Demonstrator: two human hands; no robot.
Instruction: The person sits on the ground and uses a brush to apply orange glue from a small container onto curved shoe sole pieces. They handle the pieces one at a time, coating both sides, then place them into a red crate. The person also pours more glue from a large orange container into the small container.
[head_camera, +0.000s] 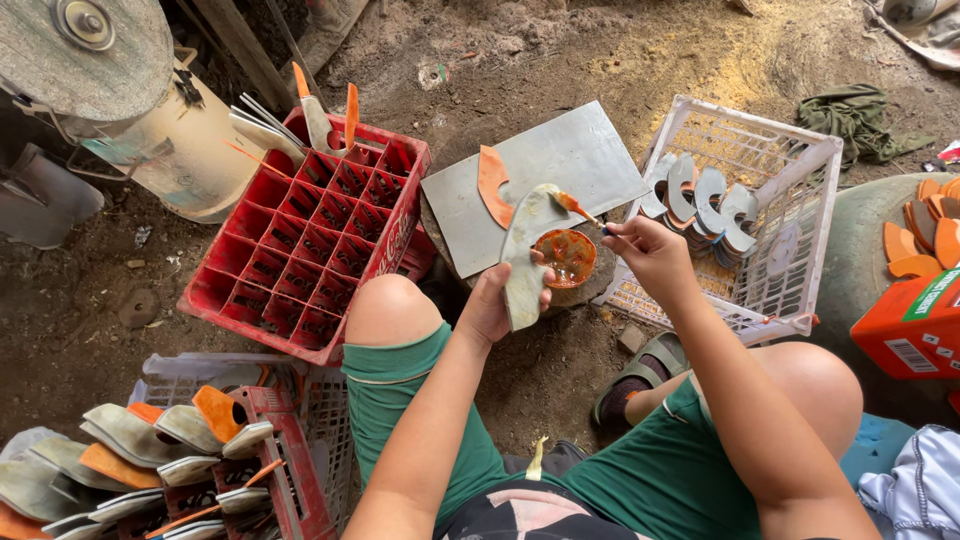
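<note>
My left hand (497, 300) grips a curved pale grey blade-shaped piece (527, 250), held upright over my knee. My right hand (650, 252) pinches a small brush (583, 210) whose orange-loaded tip touches the top of that piece. Just below the brush stands a small round bowl of orange paint (566, 256) on a stump. Behind it a grey metal sheet (570, 160) carries one orange-painted curved piece (492, 184).
A red divided crate (300, 250) stands to the left with a few painted pieces upright in it. A white basket (760, 210) on the right holds several grey pieces. More pieces are piled at bottom left (150, 440). An orange box (915, 325) sits far right.
</note>
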